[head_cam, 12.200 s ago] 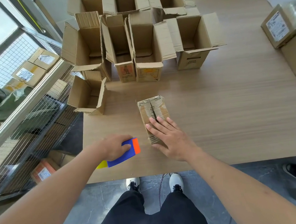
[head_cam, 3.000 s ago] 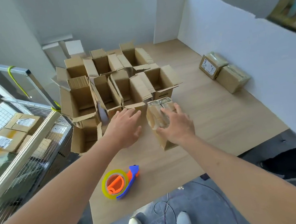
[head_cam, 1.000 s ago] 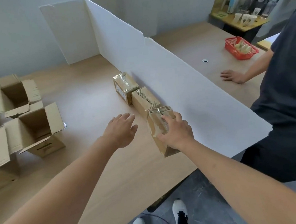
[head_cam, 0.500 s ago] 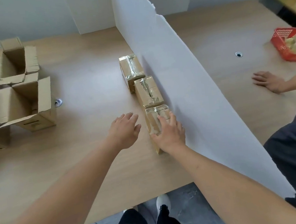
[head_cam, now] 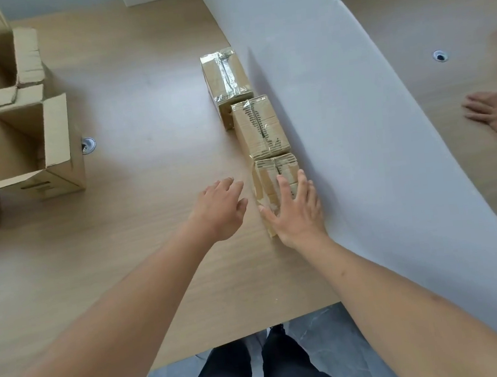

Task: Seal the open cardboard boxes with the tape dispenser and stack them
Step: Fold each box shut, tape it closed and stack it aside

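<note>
Three taped boxes stand in a row on the table [head_cam: 156,259], end to end along the foot of the white partition board [head_cam: 341,117] that runs to the table's near edge. Half a second ago the right hand lay cupped over the nearest sealed box [head_cam: 273,173]; now the box sits squarely against the middle sealed box [head_cam: 260,127], and the right hand [head_cam: 297,210] rests flat on its near half, fingers straight and spread, thumb against its left side. The far sealed box [head_cam: 224,74] touches the middle one's far end. The left hand [head_cam: 220,209] hovers just left of the nearest box, fingers relaxed and slightly apart, holding nothing, much as before. The view has tilted further down.

Open cardboard boxes [head_cam: 21,141] stand by the table's left edge, flaps up. Beyond the partition, another person's hand [head_cam: 494,115] lies flat on the tabletop.
</note>
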Demonstrator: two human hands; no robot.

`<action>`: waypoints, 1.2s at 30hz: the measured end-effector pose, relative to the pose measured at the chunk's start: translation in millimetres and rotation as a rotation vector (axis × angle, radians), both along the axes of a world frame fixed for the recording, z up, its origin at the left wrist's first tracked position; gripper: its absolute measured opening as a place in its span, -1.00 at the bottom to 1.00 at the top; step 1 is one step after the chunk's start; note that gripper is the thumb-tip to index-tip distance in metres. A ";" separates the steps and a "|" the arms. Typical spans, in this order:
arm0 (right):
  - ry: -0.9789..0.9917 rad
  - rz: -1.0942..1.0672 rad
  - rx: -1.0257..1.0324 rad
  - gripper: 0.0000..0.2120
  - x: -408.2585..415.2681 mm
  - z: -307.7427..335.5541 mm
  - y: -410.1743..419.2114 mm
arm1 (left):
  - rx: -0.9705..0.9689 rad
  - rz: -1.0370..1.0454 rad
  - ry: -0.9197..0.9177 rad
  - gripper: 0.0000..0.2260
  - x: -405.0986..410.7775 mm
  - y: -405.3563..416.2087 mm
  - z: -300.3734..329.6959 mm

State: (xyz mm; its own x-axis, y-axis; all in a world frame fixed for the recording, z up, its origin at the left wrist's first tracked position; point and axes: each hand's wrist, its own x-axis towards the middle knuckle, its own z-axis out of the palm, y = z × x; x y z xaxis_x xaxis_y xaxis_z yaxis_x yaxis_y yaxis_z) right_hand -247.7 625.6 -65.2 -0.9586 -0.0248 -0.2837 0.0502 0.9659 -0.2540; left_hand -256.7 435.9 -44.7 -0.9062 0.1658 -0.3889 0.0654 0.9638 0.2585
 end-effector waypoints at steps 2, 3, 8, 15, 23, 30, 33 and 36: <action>-0.019 0.012 0.007 -0.20 -0.1 1.7 -0.2 | 0.002 -0.003 -0.004 -0.54 2.9 -1.0 -0.3; -0.029 0.019 0.016 -0.20 -0.3 3.8 -0.3 | 0.006 -0.003 -0.001 -0.53 4.0 -1.6 1.0; -0.107 0.024 0.051 -0.26 4.4 17.9 -5.2 | 0.024 0.002 0.044 -0.54 10.4 -8.4 16.3; -0.076 0.032 0.072 -0.27 12.4 22.7 -13.4 | 0.023 0.001 0.076 -0.56 23.7 -24.0 20.1; -0.090 -0.013 0.061 -0.31 4.5 15.5 -9.5 | 0.006 -0.015 0.072 -0.55 29.5 -30.1 17.3; -0.012 0.055 -0.037 -0.37 9.2 39.5 -20.2 | -0.012 -0.035 0.111 -0.54 26.4 -32.4 41.3; 0.034 0.113 -0.052 -0.43 13.3 63.3 -30.9 | -0.019 -0.042 0.136 -0.54 30.4 -38.0 63.1; 0.064 0.153 -0.050 -0.47 18.0 92.9 -43.9 | -0.014 -0.052 0.145 -0.53 39.0 -47.2 87.2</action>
